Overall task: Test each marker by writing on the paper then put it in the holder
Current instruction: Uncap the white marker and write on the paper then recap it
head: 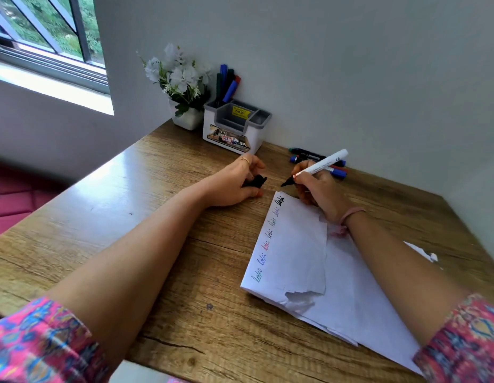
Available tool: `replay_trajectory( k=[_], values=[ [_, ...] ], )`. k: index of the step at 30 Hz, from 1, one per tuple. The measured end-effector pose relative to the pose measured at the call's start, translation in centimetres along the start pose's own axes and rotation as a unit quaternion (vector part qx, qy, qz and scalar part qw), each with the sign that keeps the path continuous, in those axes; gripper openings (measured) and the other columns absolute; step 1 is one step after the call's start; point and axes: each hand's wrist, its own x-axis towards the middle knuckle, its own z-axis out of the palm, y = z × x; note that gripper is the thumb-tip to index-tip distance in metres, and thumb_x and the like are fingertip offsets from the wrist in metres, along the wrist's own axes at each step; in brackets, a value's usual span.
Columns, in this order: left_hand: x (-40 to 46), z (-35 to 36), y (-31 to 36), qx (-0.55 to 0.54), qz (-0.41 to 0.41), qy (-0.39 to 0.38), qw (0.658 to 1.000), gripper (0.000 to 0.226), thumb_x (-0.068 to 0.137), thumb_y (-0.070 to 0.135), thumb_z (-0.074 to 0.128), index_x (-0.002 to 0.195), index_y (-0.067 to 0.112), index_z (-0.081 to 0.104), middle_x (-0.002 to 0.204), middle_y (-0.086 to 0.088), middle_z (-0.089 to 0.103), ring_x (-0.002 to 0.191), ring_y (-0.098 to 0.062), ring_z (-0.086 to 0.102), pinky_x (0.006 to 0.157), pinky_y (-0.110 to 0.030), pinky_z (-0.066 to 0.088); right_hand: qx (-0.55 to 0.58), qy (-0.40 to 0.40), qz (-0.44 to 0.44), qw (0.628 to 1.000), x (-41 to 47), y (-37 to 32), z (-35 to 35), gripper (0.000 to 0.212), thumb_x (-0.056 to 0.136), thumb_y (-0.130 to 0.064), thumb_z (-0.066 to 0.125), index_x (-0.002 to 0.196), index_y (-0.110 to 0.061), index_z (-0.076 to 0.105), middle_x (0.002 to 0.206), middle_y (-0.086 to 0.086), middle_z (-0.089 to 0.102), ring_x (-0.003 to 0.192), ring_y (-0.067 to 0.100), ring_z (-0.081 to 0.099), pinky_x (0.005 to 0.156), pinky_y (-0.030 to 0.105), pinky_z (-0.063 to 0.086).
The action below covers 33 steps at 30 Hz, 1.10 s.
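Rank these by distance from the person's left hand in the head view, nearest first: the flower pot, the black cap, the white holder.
1. black cap: gripped in the left hand itself.
2. white holder: just beyond the hand, by the wall.
3. flower pot: farther back, left of the holder.

Bare counter (163, 172) is lying open left of the fingers (257, 164); the holder (234, 131) and loose markers (317, 158) are crowding just beyond them.

Left hand (234, 181) curled, resting; right hand (315, 189) pinching, wrist bent
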Motion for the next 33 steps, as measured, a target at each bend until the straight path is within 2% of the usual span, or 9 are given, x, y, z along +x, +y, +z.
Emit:
replay_trajectory(
  k=[4,6,9,13,17,23,26,29,33],
  values=[
    [-0.2,-0.3,0.4,-0.053,-0.008,0.021,0.998,0.047,0.076,0.016,0.077,0.111,0.024,0.047,0.101,0.010,0.056,0.091,-0.003,0.059,0.074,-0.009,0.046,0.079,0.029,-0.032,0.996,-1.3,-2.1,-0.5,0.011,0.085,-0.012,0.054,0.083,-0.014,0.065,0.071,0.000,0.062,0.066,0.011,0.056,0.061,0.021,0.048],
    [-0.3,-0.4,0.6,-0.081,-0.003,0.026,0.996,0.041,0.075,0.014,0.077,0.105,0.025,0.051,0.098,0.012,0.060,0.092,-0.003,0.061,0.079,-0.012,0.048,0.097,0.043,-0.044,0.993,-2.5,-2.8,-0.6,0.015,0.079,-0.017,0.053,0.081,-0.014,0.067,0.074,0.001,0.066,0.070,0.014,0.060,0.063,0.022,0.051],
    [-0.4,-0.2,0.8,-0.109,0.007,0.013,0.994,0.033,0.076,0.013,0.076,0.099,0.025,0.057,0.098,0.010,0.067,0.093,-0.005,0.064,0.084,-0.019,0.051,0.070,0.092,-0.037,0.993,-4.3,-2.4,-0.2,0.013,0.086,-0.012,0.055,0.081,-0.016,0.066,0.078,0.006,0.069,0.074,0.017,0.065,0.069,0.025,0.053],
    [-0.6,-0.1,1.2,-0.124,0.013,-0.004,0.992,0.028,0.077,0.011,0.074,0.098,0.025,0.060,0.095,0.010,0.069,0.090,-0.003,0.066,0.083,-0.018,0.052,0.091,0.163,-0.016,0.982,-5.2,-1.3,0.5,0.010,0.088,-0.010,0.058,0.080,-0.017,0.061,0.078,0.003,0.072,0.070,0.013,0.070,0.067,0.022,0.052],
    [-0.6,-0.2,1.4,-0.140,0.016,-0.015,0.990,0.027,0.078,0.010,0.073,0.098,0.023,0.060,0.096,0.008,0.070,0.089,-0.003,0.067,0.081,-0.018,0.053,0.082,0.158,-0.021,0.984,-5.6,-1.1,1.0,0.003,0.090,-0.014,0.058,0.087,-0.013,0.058,0.085,0.006,0.072,0.063,0.002,0.067,0.056,0.009,0.046],
    [-0.8,0.2,2.0,-0.172,0.029,-0.030,0.984,0.026,0.078,0.005,0.072,0.097,0.020,0.062,0.094,0.002,0.071,0.085,-0.007,0.068,0.079,-0.019,0.054,0.054,0.130,-0.031,0.990,-6.0,-1.0,1.1,0.007,0.089,-0.019,0.060,0.089,-0.012,0.059,0.082,0.001,0.073,0.066,0.000,0.065,0.057,0.009,0.046],
    [-0.9,0.1,2.1,-0.194,0.029,-0.029,0.980,0.025,0.078,0.003,0.072,0.098,0.016,0.065,0.097,-0.006,0.071,0.088,-0.014,0.069,0.083,-0.026,0.055,0.072,0.110,-0.061,0.989,-6.2,-1.2,1.0,0.007,0.084,-0.018,0.066,0.083,-0.012,0.062,0.080,0.003,0.072,0.069,0.005,0.067,0.057,0.014,0.048],
    [-1.1,0.1,2.4,-0.244,0.026,-0.036,0.969,0.021,0.079,0.000,0.069,0.098,0.010,0.066,0.098,-0.015,0.070,0.085,-0.017,0.067,0.079,-0.024,0.055,0.080,0.104,-0.088,0.987,-6.3,-1.2,0.3,0.009,0.073,-0.026,0.072,0.076,-0.020,0.066,0.077,0.000,0.074,0.076,0.015,0.068,0.058,0.020,0.049],
    [-1.2,0.2,2.8,-0.262,0.017,-0.052,0.964,0.018,0.082,-0.002,0.064,0.095,0.010,0.067,0.096,-0.016,0.069,0.081,-0.013,0.066,0.073,-0.019,0.054,0.063,0.083,-0.116,0.988,-6.5,-1.2,-0.1,0.014,0.072,-0.023,0.072,0.083,-0.014,0.069,0.075,-0.001,0.072,0.074,0.014,0.068,0.057,0.021,0.050]
  ],
)
